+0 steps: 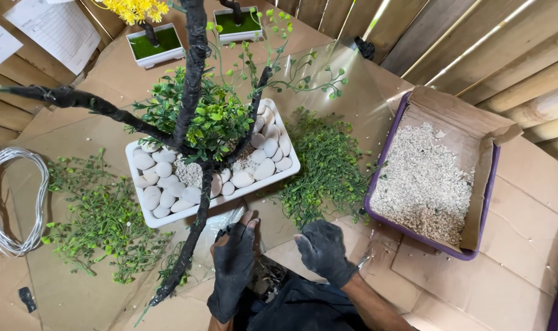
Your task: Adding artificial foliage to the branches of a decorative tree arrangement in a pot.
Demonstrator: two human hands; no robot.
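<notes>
On the cardboard-covered table (524,233) the white tray (145,216) of pebbles holding the black-wrapped artificial tree (193,73) sits just beyond both gloved hands, left hand (233,266) and right hand (323,250), each grip released and empty, so steadying the tray's near rim seems wise.

Craft workshop, artificial plant assembly.
Cardboard-covered bench (524,202), plank walls (475,43), wire coil (15,202), loose fake greenery (101,220), gravel tray (426,184), faux tree (193,92) in pebble pot (168,217), finished pots (153,46) behind.
</notes>
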